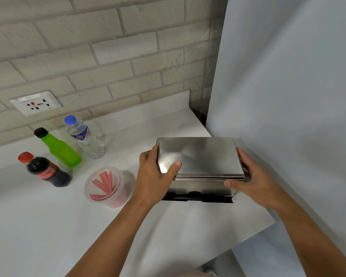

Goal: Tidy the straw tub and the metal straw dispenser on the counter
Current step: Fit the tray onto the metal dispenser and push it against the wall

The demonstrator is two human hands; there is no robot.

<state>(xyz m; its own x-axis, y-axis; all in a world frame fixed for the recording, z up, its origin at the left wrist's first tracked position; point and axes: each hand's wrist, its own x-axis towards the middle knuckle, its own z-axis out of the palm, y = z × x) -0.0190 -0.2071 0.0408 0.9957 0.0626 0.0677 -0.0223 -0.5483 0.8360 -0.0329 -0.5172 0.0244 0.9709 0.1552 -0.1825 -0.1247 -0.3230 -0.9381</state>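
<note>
A shiny metal straw dispenser [200, 156] with a black tray along its front base stands on the white counter [48, 216], near the right edge. My left hand [155, 176] grips its left side, thumb resting on the closed lid. My right hand [254, 178] grips its right side, thumb across the front below the lid. Left of the dispenser, close to my left wrist, stands a clear round straw tub [105, 186] without a lid, with several red-and-white straws lying in it.
Three bottles stand at the back left: a cola bottle [45, 170], a green bottle [58, 148] and a clear water bottle [86, 136]. A wall socket [36, 103] sits in the brick wall behind. A pale wall [288, 86] rises right of the dispenser.
</note>
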